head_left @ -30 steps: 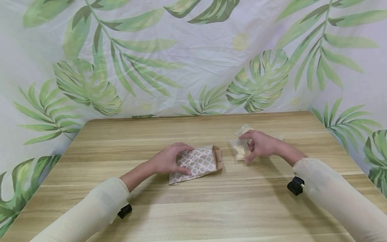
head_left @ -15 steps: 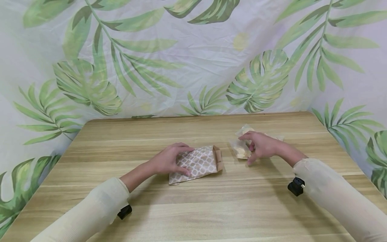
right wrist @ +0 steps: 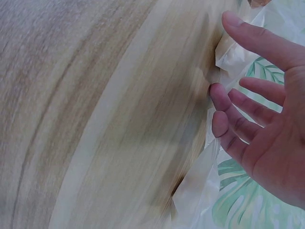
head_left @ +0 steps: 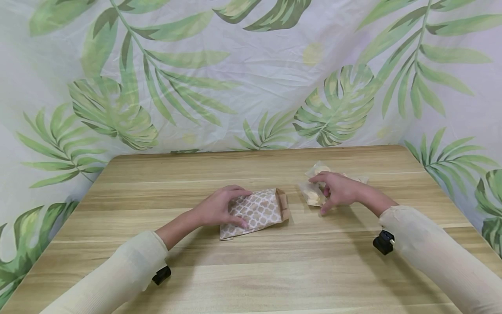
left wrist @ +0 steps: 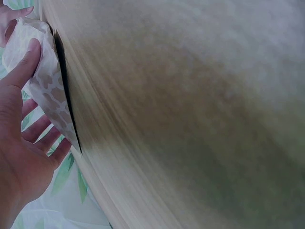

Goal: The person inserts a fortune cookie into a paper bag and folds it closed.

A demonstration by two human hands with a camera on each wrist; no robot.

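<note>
A brown paper bag (head_left: 256, 210) with a white lattice print lies flat on the wooden table, its mouth turned to the right. My left hand (head_left: 219, 205) holds the bag by its closed end, thumb on the near side and fingers on the far side. In the left wrist view the thumb lies on the bag (left wrist: 50, 86). My right hand (head_left: 339, 188) hovers at the small clear packets, fingers loosely bent and thumb apart. One packet (head_left: 311, 194) with pale yellowish contents lies by its fingertips; another (head_left: 318, 168) lies behind. The right hand partly covers the packets.
The wooden table (head_left: 251, 270) reaches back to a leaf-printed cloth (head_left: 259, 87). A further clear packet edge (head_left: 362, 179) shows behind the right wrist. Black wrist cameras (head_left: 383, 242) hang beneath both sleeves.
The packet by the right fingertips has shifted slightly away from me and to the right since a second ago. Both hands and the paper bag stay almost still.
</note>
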